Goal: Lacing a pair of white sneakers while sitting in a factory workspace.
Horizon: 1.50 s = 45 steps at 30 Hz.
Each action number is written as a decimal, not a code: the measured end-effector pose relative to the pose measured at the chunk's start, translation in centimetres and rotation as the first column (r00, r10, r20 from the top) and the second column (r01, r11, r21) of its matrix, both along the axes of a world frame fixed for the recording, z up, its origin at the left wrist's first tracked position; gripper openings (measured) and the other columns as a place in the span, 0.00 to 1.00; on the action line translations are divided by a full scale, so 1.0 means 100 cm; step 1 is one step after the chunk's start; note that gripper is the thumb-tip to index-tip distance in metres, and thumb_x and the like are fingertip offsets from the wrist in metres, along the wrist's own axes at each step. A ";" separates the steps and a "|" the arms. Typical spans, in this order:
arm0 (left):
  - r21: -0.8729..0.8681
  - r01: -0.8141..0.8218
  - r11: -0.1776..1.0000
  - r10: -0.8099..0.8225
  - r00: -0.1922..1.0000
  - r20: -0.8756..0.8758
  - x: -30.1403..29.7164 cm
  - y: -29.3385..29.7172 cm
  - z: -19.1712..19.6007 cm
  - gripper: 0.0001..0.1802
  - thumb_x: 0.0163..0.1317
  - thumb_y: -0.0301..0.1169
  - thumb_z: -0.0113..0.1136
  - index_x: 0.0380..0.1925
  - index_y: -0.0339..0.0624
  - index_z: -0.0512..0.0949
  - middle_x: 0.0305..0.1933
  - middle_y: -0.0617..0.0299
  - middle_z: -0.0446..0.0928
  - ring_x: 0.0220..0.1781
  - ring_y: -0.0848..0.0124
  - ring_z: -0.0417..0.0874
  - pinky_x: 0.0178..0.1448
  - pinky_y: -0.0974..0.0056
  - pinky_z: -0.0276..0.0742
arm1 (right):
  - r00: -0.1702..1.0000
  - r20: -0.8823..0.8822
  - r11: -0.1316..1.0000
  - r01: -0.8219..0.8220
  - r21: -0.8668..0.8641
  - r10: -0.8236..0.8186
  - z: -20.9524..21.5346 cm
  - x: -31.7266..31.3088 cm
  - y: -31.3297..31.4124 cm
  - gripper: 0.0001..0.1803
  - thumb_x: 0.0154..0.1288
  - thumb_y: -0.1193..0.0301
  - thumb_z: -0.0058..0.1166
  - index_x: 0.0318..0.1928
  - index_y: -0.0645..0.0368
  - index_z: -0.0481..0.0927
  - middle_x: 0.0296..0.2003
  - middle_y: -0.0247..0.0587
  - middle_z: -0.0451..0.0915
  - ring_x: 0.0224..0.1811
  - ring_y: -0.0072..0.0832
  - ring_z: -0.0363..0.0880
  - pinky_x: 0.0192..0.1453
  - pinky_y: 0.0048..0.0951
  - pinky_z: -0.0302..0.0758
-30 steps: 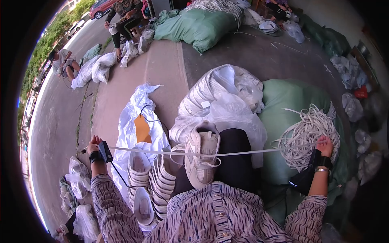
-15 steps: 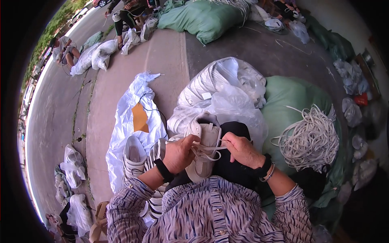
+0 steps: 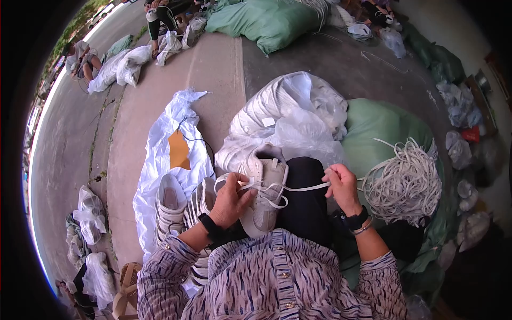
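On the person's lap, seen from the head camera, a pale grey-white lace-up sneaker [image 3: 265, 196] rests against a black-clad knee, toe pointing away. Left hand [image 3: 230, 198] lies on the shoe's left side, its fingers [image 3: 238, 182] pinched shut on a flat white shoelace [image 3: 298, 188]. Right hand [image 3: 342, 188] sits to the right of the shoe, fingers closed on the same lace, which runs taut between both hands. Just right lies a tangled heap of white laces [image 3: 404, 184] on a green sack [image 3: 380, 124]. Left of the knee, more white sneakers [image 3: 172, 205] stand on white plastic sheeting [image 3: 160, 149].
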<state>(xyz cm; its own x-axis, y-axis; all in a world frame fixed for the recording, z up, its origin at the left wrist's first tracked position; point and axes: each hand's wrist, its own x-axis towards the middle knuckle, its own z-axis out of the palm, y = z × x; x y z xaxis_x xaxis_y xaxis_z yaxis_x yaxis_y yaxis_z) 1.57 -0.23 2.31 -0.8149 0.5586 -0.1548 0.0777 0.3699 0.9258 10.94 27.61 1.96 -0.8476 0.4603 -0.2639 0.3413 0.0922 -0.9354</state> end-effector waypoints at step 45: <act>-0.162 -0.112 0.980 0.066 0.962 -0.265 -0.048 -0.041 -0.031 0.14 0.67 0.36 0.48 0.30 0.36 0.72 0.29 0.56 0.74 0.33 0.65 0.75 0.42 0.65 0.70 | 0.989 0.022 0.980 -0.147 0.135 0.145 0.018 0.031 -0.003 0.06 0.62 0.77 0.49 0.39 0.64 0.76 0.19 0.35 0.77 0.17 0.18 0.73 0.22 0.21 0.71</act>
<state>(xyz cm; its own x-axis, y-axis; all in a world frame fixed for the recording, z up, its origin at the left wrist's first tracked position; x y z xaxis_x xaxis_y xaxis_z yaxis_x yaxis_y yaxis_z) -3.27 -4.37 -0.76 -0.8851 0.4649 -0.0214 0.2639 0.5394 0.7997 14.05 27.29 3.77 -0.9056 0.3642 -0.2174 0.3255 0.2681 -0.9067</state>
